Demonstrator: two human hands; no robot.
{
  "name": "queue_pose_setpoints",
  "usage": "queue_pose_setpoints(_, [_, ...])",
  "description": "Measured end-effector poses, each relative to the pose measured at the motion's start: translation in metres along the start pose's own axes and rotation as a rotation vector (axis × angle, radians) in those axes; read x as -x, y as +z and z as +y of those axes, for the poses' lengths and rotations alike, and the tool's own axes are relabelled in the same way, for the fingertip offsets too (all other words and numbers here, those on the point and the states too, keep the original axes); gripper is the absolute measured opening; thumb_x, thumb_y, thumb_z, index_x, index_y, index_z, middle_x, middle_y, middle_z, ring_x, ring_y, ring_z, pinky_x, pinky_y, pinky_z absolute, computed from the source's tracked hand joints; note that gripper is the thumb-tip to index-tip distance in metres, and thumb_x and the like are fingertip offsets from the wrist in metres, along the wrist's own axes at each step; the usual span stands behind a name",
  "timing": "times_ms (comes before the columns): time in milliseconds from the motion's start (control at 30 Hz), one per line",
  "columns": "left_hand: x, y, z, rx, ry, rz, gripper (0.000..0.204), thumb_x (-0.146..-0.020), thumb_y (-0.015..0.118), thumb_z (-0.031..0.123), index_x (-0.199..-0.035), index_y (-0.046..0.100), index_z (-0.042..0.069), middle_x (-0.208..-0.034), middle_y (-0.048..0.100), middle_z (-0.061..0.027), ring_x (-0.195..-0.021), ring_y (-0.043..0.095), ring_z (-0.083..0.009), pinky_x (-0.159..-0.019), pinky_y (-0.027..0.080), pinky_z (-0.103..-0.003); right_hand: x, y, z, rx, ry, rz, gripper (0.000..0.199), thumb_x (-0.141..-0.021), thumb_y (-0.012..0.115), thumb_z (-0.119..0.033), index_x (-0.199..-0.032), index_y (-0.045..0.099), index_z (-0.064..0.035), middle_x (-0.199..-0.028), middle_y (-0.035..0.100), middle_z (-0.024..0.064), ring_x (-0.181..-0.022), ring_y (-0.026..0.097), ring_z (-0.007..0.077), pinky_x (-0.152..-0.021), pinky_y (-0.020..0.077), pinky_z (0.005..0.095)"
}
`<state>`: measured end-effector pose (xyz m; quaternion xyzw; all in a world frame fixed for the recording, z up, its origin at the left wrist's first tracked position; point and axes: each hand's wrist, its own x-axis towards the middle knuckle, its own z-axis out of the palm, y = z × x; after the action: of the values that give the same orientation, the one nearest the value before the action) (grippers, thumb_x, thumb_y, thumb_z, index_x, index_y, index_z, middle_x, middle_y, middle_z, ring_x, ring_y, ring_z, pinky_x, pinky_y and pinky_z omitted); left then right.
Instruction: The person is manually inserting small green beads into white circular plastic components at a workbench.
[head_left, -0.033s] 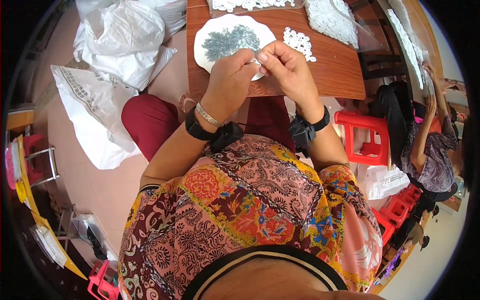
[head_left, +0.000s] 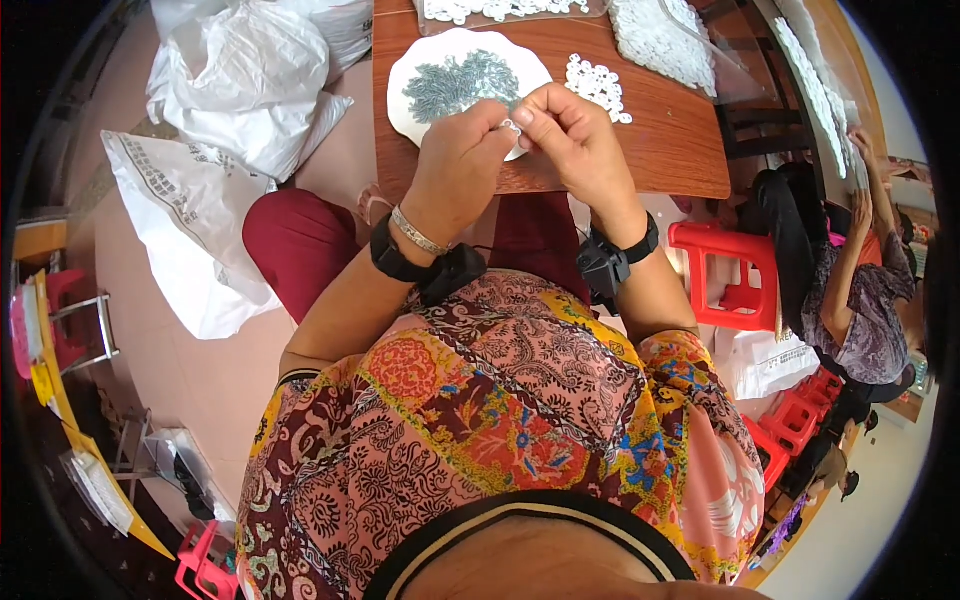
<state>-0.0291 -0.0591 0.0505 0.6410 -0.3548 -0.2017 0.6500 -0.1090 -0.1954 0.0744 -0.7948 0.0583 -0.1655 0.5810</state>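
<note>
My left hand (head_left: 460, 165) pinches a small white ring-shaped piece (head_left: 511, 127) between thumb and fingers, above the near edge of the table. Close against it is my right hand (head_left: 578, 145), its thumb and index fingertip pressed together at the same piece. Whatever lies between the right fingertips is too small to make out. Just beyond the hands sits a white wavy-edged plate (head_left: 402, 100) bearing a heap of small grey metal-looking pieces (head_left: 462, 84). To the plate's right, a loose group of small white pieces with holes (head_left: 597, 88) lies on the wooden table (head_left: 672, 140).
Further white pieces fill a clear tray (head_left: 500, 10) and a clear bag (head_left: 660, 45) at the table's far side. White sacks (head_left: 240, 80) stand on the floor at left. A red stool (head_left: 735, 270) is at right, near another person (head_left: 865, 300).
</note>
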Motion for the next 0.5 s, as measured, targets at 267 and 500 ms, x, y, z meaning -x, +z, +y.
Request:
queue_pose_setpoints(267, [0.008,0.004,-0.002,0.022,0.017,0.019,0.017,-0.087,0.052,0.012,-0.075,0.051,0.001,-0.059,0.043,0.0002,-0.053,0.039,-0.0055,-0.047,0.032,-0.024,0.005,0.007,0.003,0.246,-0.073,0.063,0.021,-0.087,0.060,-0.017,-0.074,0.052,-0.0026,-0.056,0.046,0.0044,-0.053,0.042,0.0089,-0.049,0.0388,0.0267])
queue_pose_setpoints(500, [0.012,-0.006,-0.003,0.015,-0.066,-0.011,0.019,-0.084,0.050,0.014,-0.077,0.049,-0.003,-0.065,0.047,-0.0198,-0.059,0.049,-0.0324,-0.055,0.038,-0.037,0.007,0.019,0.010,0.130,-0.056,0.119,0.019,-0.088,0.060,-0.016,-0.077,0.055,-0.0016,-0.059,0.050,0.0016,-0.056,0.041,0.0079,-0.051,0.0381,0.0253])
